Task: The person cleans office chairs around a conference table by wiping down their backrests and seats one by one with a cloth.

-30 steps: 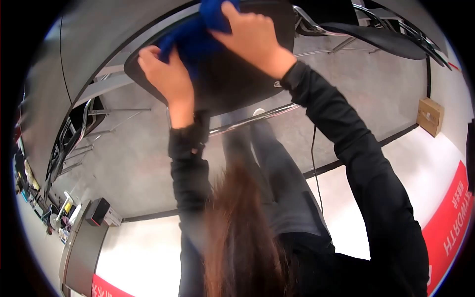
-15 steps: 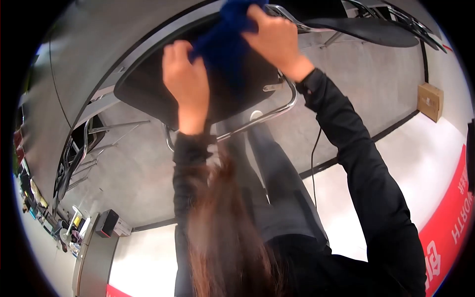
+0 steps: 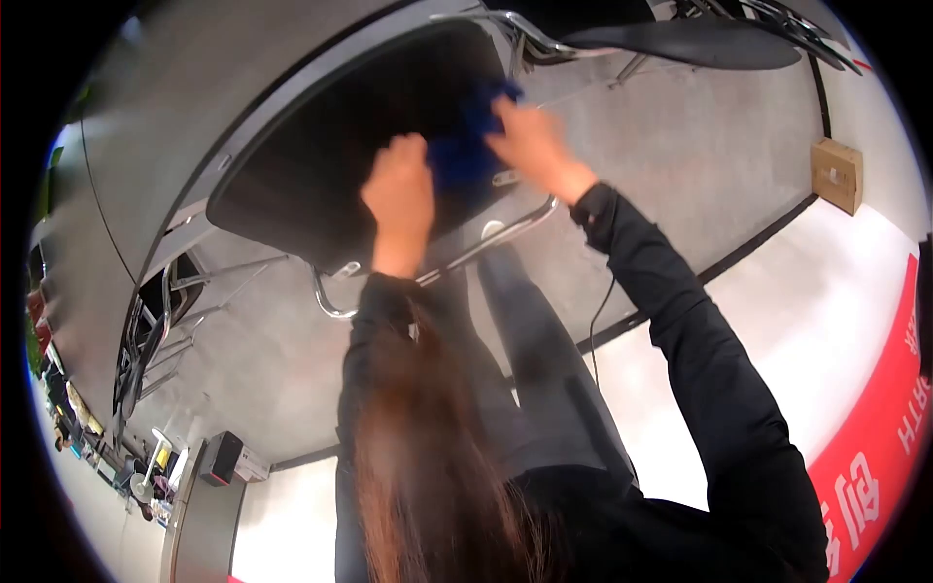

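A dark blue cloth (image 3: 461, 160) is stretched between my two hands, low over a black chair seat (image 3: 321, 165). My left hand (image 3: 400, 185) has its fingers closed on the cloth's left end. At the other end, my right hand (image 3: 535, 141) grips a bunched part of it. Motion blurs the cloth and both hands, so I cannot tell whether the cloth touches the seat. The chair's bent chrome frame (image 3: 496, 241) shows below the seat, close to my legs.
A grey table (image 3: 121, 219) curves along the left, over more chairs (image 3: 160, 321). Another black chair (image 3: 690, 46) stands at the upper right. A cardboard box (image 3: 837, 175) sits by the right wall. A thin cable (image 3: 595, 335) hangs beside my legs.
Both hands have come nearer to me with the blue cloth, down from the seat's far edge. The cloth hangs less spread out, and more of the black seat shows.
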